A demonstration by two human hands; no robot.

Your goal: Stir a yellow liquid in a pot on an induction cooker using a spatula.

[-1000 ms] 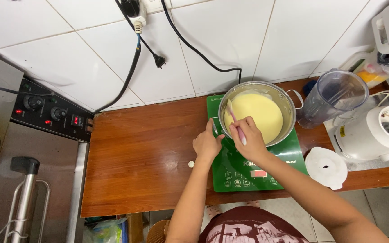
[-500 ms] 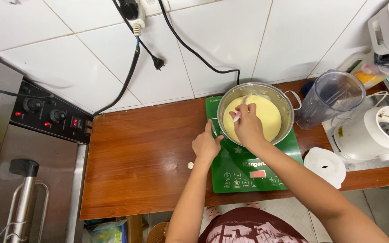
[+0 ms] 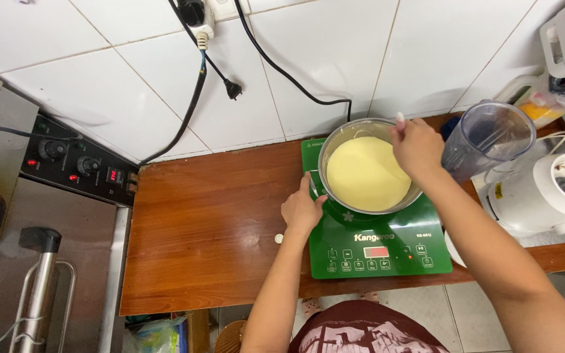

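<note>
A round, shiny steel pot (image 3: 335, 140) sits right of centre in the frame on a flat green induction cooker (image 3: 387, 252) with a row of small buttons and a red display along its front edge. The pot is filled nearly to the rim with a smooth, pale yellow batter (image 3: 364, 173), its surface even and unbroken. The left hand (image 3: 302, 209) rests against the pot's left side, fingers curled round the small side handle (image 3: 313, 178), thumb up along the wall. The right hand (image 3: 418, 145) hovers over the pot's upper right rim, closed in a fist around a thin white-tipped utensil (image 3: 400, 117) whose end pokes out above the knuckles; its lower part is hidden. The cooker stands on a reddish-brown wooden counter (image 3: 210, 229) against white wall tiles (image 3: 132, 72). Just right of the pot stands a clear plastic blender jug (image 3: 488, 137), and beyond it a white round appliance (image 3: 547, 189). At the left edge is a stainless steel machine with black control knobs (image 3: 67, 157)
</note>
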